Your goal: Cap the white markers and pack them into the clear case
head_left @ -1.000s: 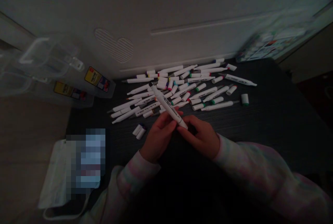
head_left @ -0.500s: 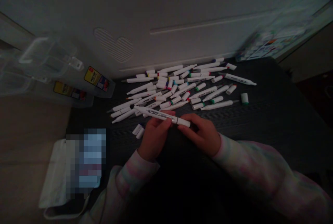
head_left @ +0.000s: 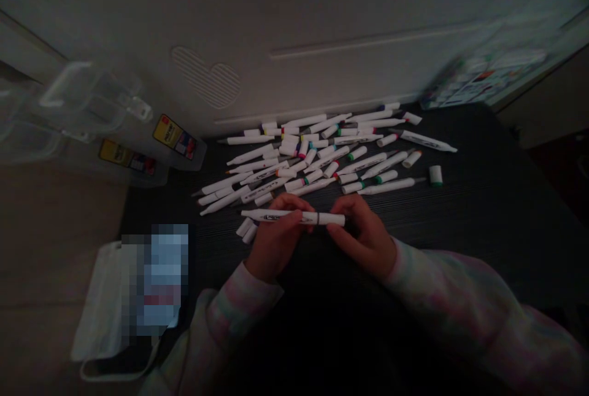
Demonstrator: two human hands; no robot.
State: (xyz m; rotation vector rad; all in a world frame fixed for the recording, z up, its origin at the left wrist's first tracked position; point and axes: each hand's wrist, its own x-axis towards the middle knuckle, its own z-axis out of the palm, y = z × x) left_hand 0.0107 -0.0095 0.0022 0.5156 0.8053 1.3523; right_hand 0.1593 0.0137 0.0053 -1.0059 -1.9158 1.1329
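Both of my hands hold one white marker (head_left: 294, 218) level above the dark table (head_left: 483, 212). My left hand (head_left: 276, 239) wraps its fingers round the marker's barrel. My right hand (head_left: 363, 233) pinches the cap end on the right. Just beyond the hands lies a heap of several white markers (head_left: 317, 153) with coloured bands, some capped and some bare-tipped. Two loose caps (head_left: 246, 231) lie to the left of my left hand.
A single loose cap (head_left: 435, 175) stands right of the heap. Clear plastic cases (head_left: 115, 132) with yellow labels lie at the left. A white bag (head_left: 105, 316) sits at the lower left. A white panel (head_left: 322, 46) rises behind the table.
The marker has swung from pointing up and away to lying level between my hands. The hands have shifted slightly apart and the view has drifted a little.
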